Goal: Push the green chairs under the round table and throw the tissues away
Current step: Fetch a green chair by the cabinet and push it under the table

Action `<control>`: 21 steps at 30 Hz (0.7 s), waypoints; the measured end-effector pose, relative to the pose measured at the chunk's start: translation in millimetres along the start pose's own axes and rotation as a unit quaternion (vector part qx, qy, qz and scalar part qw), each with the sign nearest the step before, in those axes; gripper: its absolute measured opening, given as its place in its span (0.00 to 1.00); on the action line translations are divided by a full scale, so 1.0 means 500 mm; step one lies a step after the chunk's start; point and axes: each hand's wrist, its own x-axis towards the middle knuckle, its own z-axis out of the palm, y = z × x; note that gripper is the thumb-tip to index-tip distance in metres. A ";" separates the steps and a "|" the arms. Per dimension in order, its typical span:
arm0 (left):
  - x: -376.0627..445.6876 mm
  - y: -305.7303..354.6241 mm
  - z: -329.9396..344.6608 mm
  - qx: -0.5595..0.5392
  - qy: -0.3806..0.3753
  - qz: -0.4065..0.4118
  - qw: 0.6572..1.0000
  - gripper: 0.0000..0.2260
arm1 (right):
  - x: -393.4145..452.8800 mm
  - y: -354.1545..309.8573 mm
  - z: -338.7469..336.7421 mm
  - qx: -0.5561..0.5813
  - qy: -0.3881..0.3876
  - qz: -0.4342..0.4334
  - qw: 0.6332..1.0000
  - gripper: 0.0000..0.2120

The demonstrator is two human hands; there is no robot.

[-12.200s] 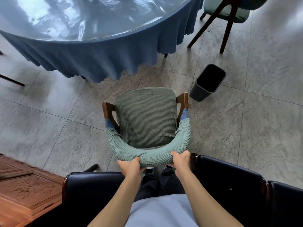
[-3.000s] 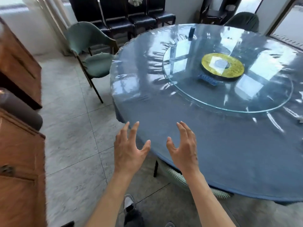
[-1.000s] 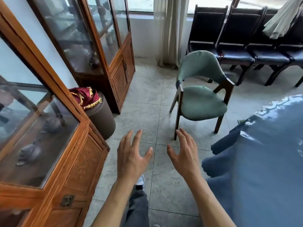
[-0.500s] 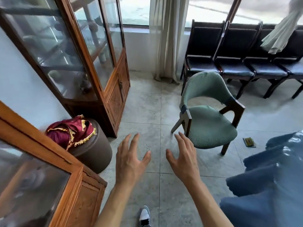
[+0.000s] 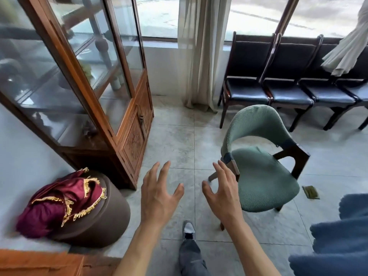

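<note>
Now, from your head camera, both your bare hands are raised in the lower centre of the frame with palms facing down. Your left hand (image 5: 159,196) has its fingers (image 5: 154,172) spread wide and holds nothing. Your right hand (image 5: 223,194) is likewise empty, fingers fanned apart, and its fingertips overlap the near wooden armrest of the green fabric-covered chair (image 5: 262,166) in the picture; whether they touch it cannot be told.

That green chair stands on the pale grey tiled floor (image 5: 179,140) at centre right of the frame, its curved back toward the window and its seat turned toward the lower right. It is not under anything: the blue cloth draping the round tabletop (image 5: 338,236) shows only at the lower right corner, near the chair's seat edge but apart from it. A small flat olive-coloured item (image 5: 310,192) lies on the floor between chair and cloth; what it is cannot be told.

Along the upper right runs a row of dark leather-seated chairs (image 5: 288,94) against the window, with a pale curtain (image 5: 201,52) hanging at upper centre. A tall wooden glass-fronted cabinet (image 5: 127,120) fills the upper left. Below it, at lower left, a brown round stool (image 5: 107,220) carries a crimson gold-fringed cloth (image 5: 59,206). Your grey shoe (image 5: 189,228) shows at bottom centre.
</note>
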 end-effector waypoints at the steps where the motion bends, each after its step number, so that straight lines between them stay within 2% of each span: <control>1: 0.035 0.001 0.010 0.000 0.000 0.000 1.000 0.32 | 0.034 0.007 0.007 -0.002 -0.001 0.001 1.000 0.31; 11: 0.366 0.049 0.099 0.008 -0.006 -0.003 1.000 0.32 | 0.371 0.059 0.044 0.001 0.007 0.001 1.000 0.30; 21: 0.590 0.061 0.152 0.016 -0.012 0.003 1.000 0.31 | 0.592 0.089 0.082 0.009 0.007 0.001 1.000 0.32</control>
